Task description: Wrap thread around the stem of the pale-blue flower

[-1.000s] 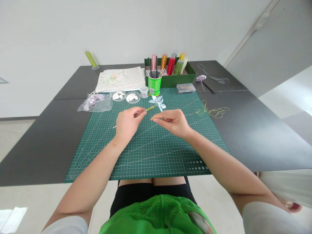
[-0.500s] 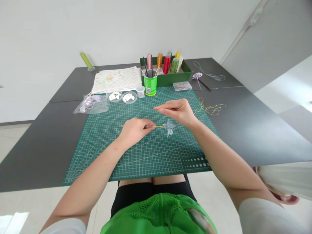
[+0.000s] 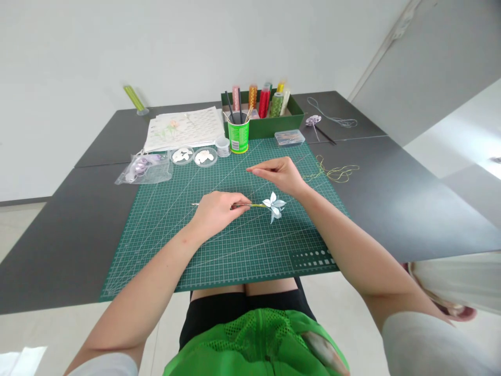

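Note:
My left hand (image 3: 217, 211) pinches the thin stem of a pale blue flower (image 3: 275, 204) above the green cutting mat (image 3: 235, 250). The flower points to the right, and the far end of the stem pokes out left of the hand. My right hand (image 3: 282, 175) is up and to the right of the stem, with thumb and fingertips pressed together. Whatever it pinches, perhaps a thread, is too fine to make out.
Behind the mat stand a green cup (image 3: 239, 137) with sticks and a green box (image 3: 277, 127) of thread spools. Two dishes (image 3: 205, 156) of white pieces, a plastic bag (image 3: 151, 169) and paper sheets (image 3: 183, 128) lie left. Yellow-green thread (image 3: 340, 173) lies right.
The flower has turned, so its petals face up more and look whiter and sharper. Both hands keep nearly the same pose; the whole view has shifted slightly.

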